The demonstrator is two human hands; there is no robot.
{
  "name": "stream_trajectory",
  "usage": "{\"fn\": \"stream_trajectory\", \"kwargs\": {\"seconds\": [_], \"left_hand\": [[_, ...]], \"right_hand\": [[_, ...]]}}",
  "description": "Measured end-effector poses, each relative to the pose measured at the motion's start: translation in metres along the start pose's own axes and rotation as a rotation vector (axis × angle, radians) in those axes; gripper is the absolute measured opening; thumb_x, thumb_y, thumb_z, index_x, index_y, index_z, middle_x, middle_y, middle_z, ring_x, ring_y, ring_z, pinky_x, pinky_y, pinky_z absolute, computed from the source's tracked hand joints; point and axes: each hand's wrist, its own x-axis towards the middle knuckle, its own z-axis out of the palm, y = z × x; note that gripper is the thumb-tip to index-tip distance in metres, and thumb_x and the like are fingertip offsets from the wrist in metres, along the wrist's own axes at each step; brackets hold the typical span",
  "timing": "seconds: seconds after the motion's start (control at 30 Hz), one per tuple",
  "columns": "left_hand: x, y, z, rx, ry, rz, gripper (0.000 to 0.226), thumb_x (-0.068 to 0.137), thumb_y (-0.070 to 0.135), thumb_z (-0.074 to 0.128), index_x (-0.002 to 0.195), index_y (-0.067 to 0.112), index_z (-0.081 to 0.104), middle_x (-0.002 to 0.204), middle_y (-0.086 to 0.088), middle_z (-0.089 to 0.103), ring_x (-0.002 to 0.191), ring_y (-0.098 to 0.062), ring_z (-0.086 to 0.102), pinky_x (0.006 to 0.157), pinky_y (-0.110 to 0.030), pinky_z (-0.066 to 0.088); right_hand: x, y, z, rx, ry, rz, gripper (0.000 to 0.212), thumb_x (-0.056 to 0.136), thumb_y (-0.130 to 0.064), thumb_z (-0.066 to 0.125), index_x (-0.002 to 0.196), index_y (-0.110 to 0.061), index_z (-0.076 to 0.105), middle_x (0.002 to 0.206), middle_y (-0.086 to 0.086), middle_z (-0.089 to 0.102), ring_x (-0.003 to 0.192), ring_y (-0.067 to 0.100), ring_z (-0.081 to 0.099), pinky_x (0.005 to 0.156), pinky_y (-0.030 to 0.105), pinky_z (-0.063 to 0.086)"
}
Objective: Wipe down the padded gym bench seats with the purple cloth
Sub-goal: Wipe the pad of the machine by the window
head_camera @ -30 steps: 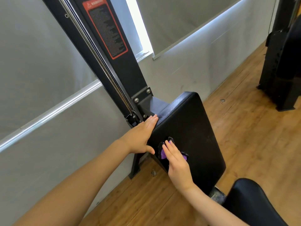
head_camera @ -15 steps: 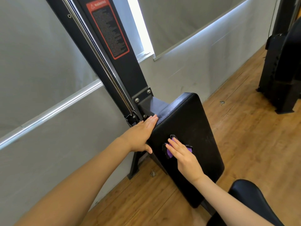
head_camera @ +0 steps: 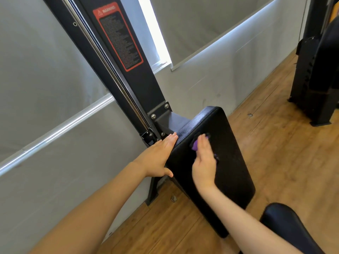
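- Under your right hand (head_camera: 204,163), your fingers (head_camera: 202,143) lie straight and flat, pressing the purple cloth (head_camera: 195,146) against the black pad (head_camera: 225,143); only purple scraps peek out beside them.
- On the pad's left edge, your left hand (head_camera: 158,158) rests with fingers extended along the side and the thumb hooked toward the front, gripping nothing.
- That cloth sits on the upper part of the pad, well above its lower end.
- Behind the pad, a bolted bracket (head_camera: 161,114) joins it to the black upright post (head_camera: 128,70), which carries a red-bordered warning label (head_camera: 118,36).
- Lower right, another black padded seat (head_camera: 286,224) sits just beside your right forearm, over the wooden floor (head_camera: 284,153).
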Motion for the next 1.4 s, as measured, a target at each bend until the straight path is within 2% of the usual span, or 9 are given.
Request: {"fn": "stream_trajectory", "kwargs": {"seconds": [0.2, 0.37, 0.47, 0.63, 0.8, 0.97, 1.1, 1.23, 1.4], "left_hand": [[0.000, 0.004, -0.003, 0.040, -0.028, 0.002, 0.118, 0.074, 0.043, 0.078, 0.152, 0.010, -0.004, 0.161, -0.006, 0.000, 0.147, -0.017, 0.005, 0.115, -0.025, 0.004], [0.006, 0.009, -0.009, 0.205, 0.053, 0.087, 0.094, 0.092, 0.051, 0.053, 0.152, 0.010, -0.006, 0.161, -0.008, -0.006, 0.147, -0.016, -0.007, 0.118, -0.029, -0.001], [0.028, 0.022, -0.010, 0.313, 0.143, 0.165, 0.079, 0.098, 0.046, 0.041, 0.151, 0.011, -0.006, 0.160, -0.007, -0.007, 0.146, -0.015, -0.011, 0.120, -0.033, -0.002], [0.053, 0.026, -0.005, 0.389, 0.097, 0.245, 0.074, 0.098, 0.043, 0.040, 0.152, 0.008, 0.003, 0.160, -0.014, -0.006, 0.147, -0.024, -0.009, 0.118, -0.033, -0.003], [0.054, 0.026, -0.005, 0.357, 0.106, 0.250, 0.070, 0.097, 0.034, 0.042, 0.151, 0.005, 0.008, 0.160, -0.015, 0.000, 0.147, -0.025, -0.005, 0.121, -0.036, 0.003], [0.054, 0.026, -0.002, 0.401, 0.094, 0.211, 0.067, 0.099, 0.034, 0.034, 0.151, 0.009, -0.001, 0.160, -0.012, -0.006, 0.147, -0.023, -0.010, 0.121, -0.037, 0.003], [0.054, 0.026, -0.003, 0.404, 0.091, 0.210, 0.067, 0.099, 0.033, 0.033, 0.151, 0.008, 0.000, 0.160, -0.012, -0.006, 0.147, -0.023, -0.009, 0.121, -0.037, 0.003], [0.053, 0.026, -0.003, 0.393, 0.108, 0.225, 0.068, 0.099, 0.033, 0.035, 0.151, 0.007, 0.001, 0.160, -0.013, -0.004, 0.148, -0.024, -0.008, 0.121, -0.035, 0.000], [0.053, 0.026, -0.003, 0.412, 0.119, 0.223, 0.068, 0.099, 0.035, 0.034, 0.152, 0.007, 0.000, 0.160, -0.013, -0.007, 0.147, -0.023, -0.010, 0.116, -0.031, -0.008]], "right_hand": [[-0.061, 0.017, -0.014, -0.021, -0.259, -0.209, 0.056, 0.082, 0.013, 0.048, 0.134, -0.005, 0.041, 0.139, 0.000, 0.040, 0.134, 0.007, 0.027, 0.111, 0.010, 0.011], [0.010, 0.028, -0.046, 0.121, -0.089, 0.004, 0.034, 0.095, 0.003, 0.042, 0.126, -0.002, 0.055, 0.126, 0.000, 0.053, 0.130, 0.020, 0.044, 0.113, 0.031, 0.029], [0.065, 0.031, -0.061, 0.106, 0.006, 0.149, 0.036, 0.097, 0.000, 0.041, 0.130, -0.010, 0.053, 0.123, -0.008, 0.052, 0.120, 0.001, 0.044, 0.100, 0.005, 0.028], [0.083, 0.045, -0.040, 0.099, 0.104, 0.346, 0.037, 0.099, -0.005, 0.039, 0.134, -0.007, 0.048, 0.123, 0.003, 0.057, 0.117, 0.011, 0.050, 0.099, 0.015, 0.034], [-0.016, 0.027, -0.001, 0.037, 0.072, 0.120, 0.046, 0.091, 0.004, 0.052, 0.135, -0.003, 0.045, 0.131, 0.014, 0.055, 0.129, 0.024, 0.046, 0.109, 0.040, 0.036], [-0.090, 0.021, -0.001, -0.047, -0.138, -0.011, 0.070, 0.077, 0.016, 0.063, 0.134, -0.012, 0.035, 0.137, 0.001, 0.046, 0.132, 0.007, 0.034, 0.108, 0.028, 0.031], [-0.063, 0.032, -0.021, 0.030, -0.135, -0.014, 0.052, 0.083, 0.014, 0.056, 0.130, -0.007, 0.048, 0.132, -0.001, 0.048, 0.129, 0.005, 0.037, 0.110, 0.012, 0.022], [0.004, 0.050, -0.041, 0.094, 0.077, 0.194, 0.039, 0.094, 0.001, 0.044, 0.132, -0.008, 0.051, 0.137, -0.001, 0.047, 0.132, 0.004, 0.033, 0.107, 0.006, 0.022], [0.063, 0.074, -0.034, 0.118, 0.148, 0.466, 0.046, 0.099, -0.010, 0.040, 0.144, -0.015, 0.034, 0.149, 0.002, 0.037, 0.137, 0.014, 0.032, 0.112, 0.026, 0.024]]}}
